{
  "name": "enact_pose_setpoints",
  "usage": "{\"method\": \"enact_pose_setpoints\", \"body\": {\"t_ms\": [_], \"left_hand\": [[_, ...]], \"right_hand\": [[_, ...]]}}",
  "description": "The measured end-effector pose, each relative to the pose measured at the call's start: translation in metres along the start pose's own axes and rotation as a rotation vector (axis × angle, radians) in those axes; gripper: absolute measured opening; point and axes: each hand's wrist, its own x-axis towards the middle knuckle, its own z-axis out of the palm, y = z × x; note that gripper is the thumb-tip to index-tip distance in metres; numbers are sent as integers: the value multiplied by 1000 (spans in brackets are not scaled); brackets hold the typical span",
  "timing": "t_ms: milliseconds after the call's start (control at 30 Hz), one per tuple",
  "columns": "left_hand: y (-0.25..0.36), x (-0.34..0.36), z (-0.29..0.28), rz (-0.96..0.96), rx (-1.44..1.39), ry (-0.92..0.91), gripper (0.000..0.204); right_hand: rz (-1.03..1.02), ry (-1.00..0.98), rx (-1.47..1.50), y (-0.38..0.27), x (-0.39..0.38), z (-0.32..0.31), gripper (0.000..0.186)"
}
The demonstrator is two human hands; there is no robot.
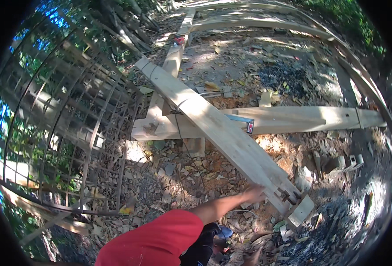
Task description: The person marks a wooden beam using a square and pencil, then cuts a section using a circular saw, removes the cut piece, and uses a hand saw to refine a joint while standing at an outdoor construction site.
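My left hand (254, 193), at the end of a red-sleeved arm, is closed at the left edge of a long pale wooden plank (222, 128), near its near end. The fingers are partly hidden against the wood. Close to that hand, the plank has cut notches, and a small brown piece (284, 194) sits there. A wooden block (301, 211) lies across the plank's near end. The plank crosses slantwise over a thick wooden beam (293, 119). My right hand is not in the picture.
On the beam lies a blue bar (241, 119) with a red and white end. A lattice panel (67, 119) stands at left. More timbers (258, 23) form a frame farther off. Dark ash (284, 76) and dry leaves (174, 175) cover parts of the ground. A shoe (225, 231) shows below my arm.
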Motion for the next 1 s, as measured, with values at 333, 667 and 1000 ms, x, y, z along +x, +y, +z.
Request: {"method": "enact_pose_setpoints", "body": {"t_ms": [333,667,1000], "left_hand": [[-135,-495,91,-310,-408,-86,49],[-127,-688,-72,-406,-822,402,41],[-175,-681,-223,-231,-653,344,52]], "right_hand": [[-5,-287,-1334,250,-188,290,37],[123,-409,-1006,411,-272,420,24],[238,-480,-1113,492,-252,538,43]]}}
